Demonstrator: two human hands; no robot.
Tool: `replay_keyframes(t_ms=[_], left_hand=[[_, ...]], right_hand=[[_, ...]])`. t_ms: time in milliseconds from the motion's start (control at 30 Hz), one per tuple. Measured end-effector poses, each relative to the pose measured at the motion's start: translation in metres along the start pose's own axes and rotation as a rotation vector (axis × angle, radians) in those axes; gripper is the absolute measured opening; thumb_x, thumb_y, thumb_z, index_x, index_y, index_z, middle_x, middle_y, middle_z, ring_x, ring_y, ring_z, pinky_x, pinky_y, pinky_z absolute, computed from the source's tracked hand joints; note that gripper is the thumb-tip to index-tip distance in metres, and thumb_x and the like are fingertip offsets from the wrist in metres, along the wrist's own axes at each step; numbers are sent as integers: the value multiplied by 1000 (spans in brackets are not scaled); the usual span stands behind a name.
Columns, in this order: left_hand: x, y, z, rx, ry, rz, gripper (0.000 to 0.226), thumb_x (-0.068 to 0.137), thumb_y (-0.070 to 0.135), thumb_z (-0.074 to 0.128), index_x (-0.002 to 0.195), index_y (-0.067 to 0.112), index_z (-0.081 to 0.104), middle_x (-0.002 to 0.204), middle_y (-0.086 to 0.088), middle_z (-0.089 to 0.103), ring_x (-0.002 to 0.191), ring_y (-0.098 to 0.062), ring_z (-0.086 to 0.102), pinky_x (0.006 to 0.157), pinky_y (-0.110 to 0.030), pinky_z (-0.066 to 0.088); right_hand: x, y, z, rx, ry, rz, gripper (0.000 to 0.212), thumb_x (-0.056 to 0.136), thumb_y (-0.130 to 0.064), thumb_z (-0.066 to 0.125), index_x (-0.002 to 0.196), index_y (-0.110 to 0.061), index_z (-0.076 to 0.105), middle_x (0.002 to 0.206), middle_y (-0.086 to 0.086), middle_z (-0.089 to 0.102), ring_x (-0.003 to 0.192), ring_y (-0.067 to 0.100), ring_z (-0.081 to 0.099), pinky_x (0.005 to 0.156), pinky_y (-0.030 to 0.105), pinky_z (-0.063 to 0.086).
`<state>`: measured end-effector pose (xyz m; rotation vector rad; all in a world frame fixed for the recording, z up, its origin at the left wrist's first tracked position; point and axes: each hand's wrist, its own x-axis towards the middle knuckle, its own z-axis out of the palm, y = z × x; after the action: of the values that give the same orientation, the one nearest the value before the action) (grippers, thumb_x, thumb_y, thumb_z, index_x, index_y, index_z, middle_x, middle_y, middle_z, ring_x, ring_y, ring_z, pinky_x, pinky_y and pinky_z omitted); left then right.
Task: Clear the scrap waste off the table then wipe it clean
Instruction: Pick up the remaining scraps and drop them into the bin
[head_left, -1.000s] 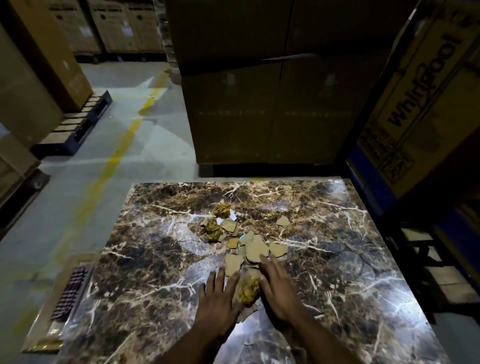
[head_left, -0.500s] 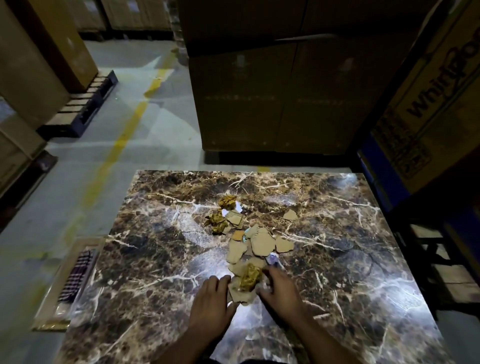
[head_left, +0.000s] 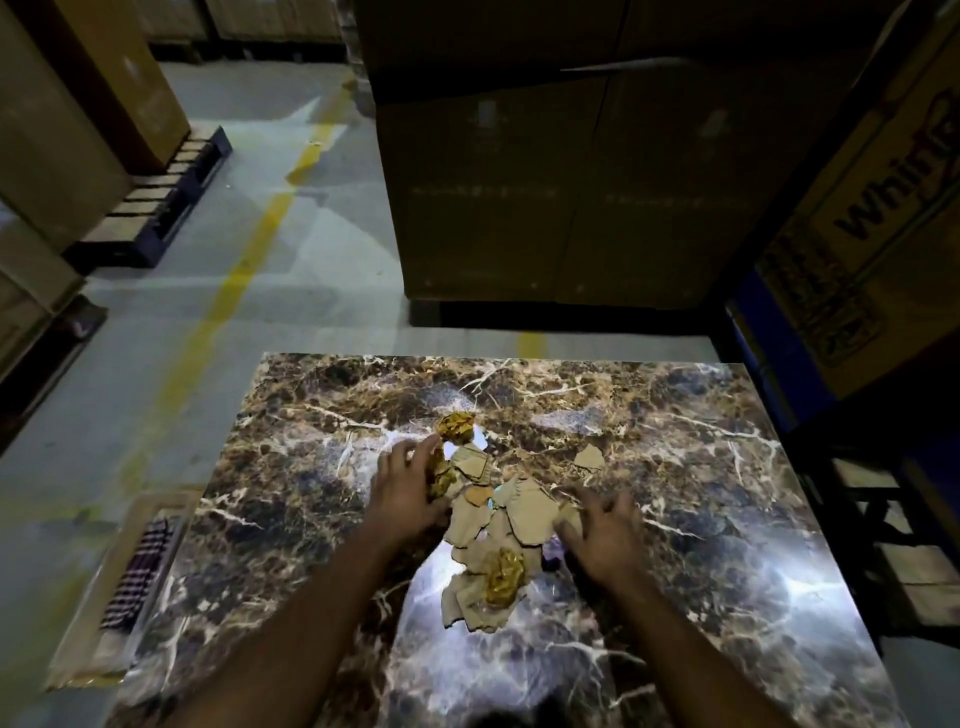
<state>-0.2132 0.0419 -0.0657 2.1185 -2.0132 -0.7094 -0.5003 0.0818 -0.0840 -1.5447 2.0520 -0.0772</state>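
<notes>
fingers of the left hand (head_left: 404, 486) and right hand (head_left: 605, 530) are spread, released, flanking the cardboard scraps (head_left: 511, 512) between them on the table (head_left: 727, 519). best to rake inward together, catching the stray piece (head_left: 588, 458) beyond the right fingertips.

Large cardboard cartons (head_left: 571, 171) stand stacked at twelve o'clock. A carton printed with lettering (head_left: 872, 218) leans at two o'clock. At ten o'clock, more cartons (head_left: 78, 119) sit on a dark pallet (head_left: 156, 208). A worn yellow line (head_left: 244, 270) crosses the grey concrete floor (head_left: 218, 171). A checked cloth (head_left: 137, 571) lies at eight o'clock.
</notes>
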Motion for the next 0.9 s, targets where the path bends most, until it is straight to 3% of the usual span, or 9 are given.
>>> replay_keyframes(t_ms=[67, 167, 233, 333, 533, 700, 767, 833, 900], left_hand=[[36, 11, -13, 152, -69, 75, 106, 74, 46, 82, 155, 44, 14, 162, -7, 18, 143, -35, 23, 113, -55, 33], [78, 27, -25, 395, -136, 190, 107, 76, 44, 82, 152, 53, 7, 166, -2, 8, 143, -42, 23, 109, -64, 35], [93, 30, -26, 502, -202, 280, 98, 84, 37, 77, 151, 56, 8, 168, 0, 7, 142, -43, 29, 104, -62, 43], [103, 30, -22, 560, -330, 319, 110, 68, 33, 90, 147, 61, 19, 164, 2, 14, 139, -42, 33, 98, -53, 51], [101, 23, -9, 341, -355, 356, 80, 60, 27, 94, 128, 41, 53, 138, -1, 40, 110, -30, 60, 84, -37, 54], [78, -5, -4, 74, -256, 390, 34, 81, 47, 80, 107, 36, 60, 113, 4, 46, 95, -21, 58, 74, -25, 40], [67, -12, -3, -20, -194, 401, 34, 83, 44, 79, 110, 27, 65, 110, 2, 48, 94, -20, 56, 76, -25, 40], [57, -17, -2, -59, -191, 393, 36, 82, 33, 82, 112, 20, 66, 109, -2, 50, 97, -22, 57, 79, -25, 41], [46, -21, -1, -174, -142, 326, 33, 79, 16, 83, 107, 19, 67, 109, -5, 54, 100, -25, 59, 80, -22, 42]], right_hand=[[8, -17, -2, -24, -70, -48, 69, 89, -69, 56, 150, -52, 29, 160, 17, 16, 145, 42, 22, 111, 57, 37], [16, -36, 0, -101, -113, -87, 76, 84, -73, 59, 150, -51, 28, 153, 13, 26, 140, 37, 29, 106, 50, 42], [15, -43, 3, -153, -117, -97, 78, 83, -66, 65, 150, -46, 29, 146, 9, 30, 135, 32, 31, 102, 46, 44], [11, -44, 7, -144, -76, -90, 75, 82, -60, 71, 147, -43, 35, 147, 9, 32, 134, 31, 35, 102, 44, 46], [7, -43, 11, -18, -53, -64, 68, 76, -47, 84, 133, -37, 48, 138, 2, 41, 125, 26, 44, 95, 35, 46], [3, -45, 17, 139, -36, -124, 49, 74, -26, 87, 98, -34, 45, 99, -10, 63, 93, 18, 62, 73, 36, 54], [1, -42, 17, 274, -56, -103, 47, 78, -14, 84, 103, -33, 49, 97, -7, 68, 79, 14, 67, 63, 39, 59], [-1, -39, 12, 430, -74, -84, 54, 83, -8, 80, 127, -29, 55, 111, 2, 71, 83, 15, 69, 68, 40, 62], [-1, -36, 5, 572, -87, -54, 64, 87, -6, 76, 144, -20, 51, 120, 5, 68, 86, 12, 68, 65, 25, 60]])
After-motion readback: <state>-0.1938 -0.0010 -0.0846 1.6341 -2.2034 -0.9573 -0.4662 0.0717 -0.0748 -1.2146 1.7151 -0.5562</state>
